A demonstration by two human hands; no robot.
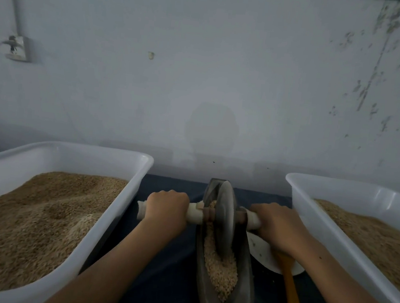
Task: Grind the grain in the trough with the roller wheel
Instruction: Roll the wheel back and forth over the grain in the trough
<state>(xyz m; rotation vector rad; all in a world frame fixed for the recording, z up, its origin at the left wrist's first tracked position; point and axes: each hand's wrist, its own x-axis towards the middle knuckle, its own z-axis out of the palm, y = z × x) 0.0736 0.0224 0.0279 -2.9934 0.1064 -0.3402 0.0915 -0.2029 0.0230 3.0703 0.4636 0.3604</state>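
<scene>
While each hand point(167, 208) point(275, 225) grips its axle, roller wheel point(224, 217) between, in trough point(245, 278)

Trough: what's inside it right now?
The trough holds pale crushed grain along its channel, with the roller wheel standing in it. Grain directly under the wheel's rim and the trough floor are covered, so not visible.

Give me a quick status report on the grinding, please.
Left hand and right hand each grip the axle handle. Roller wheel upright in the trough, on the grain. Nothing blocking.
</scene>
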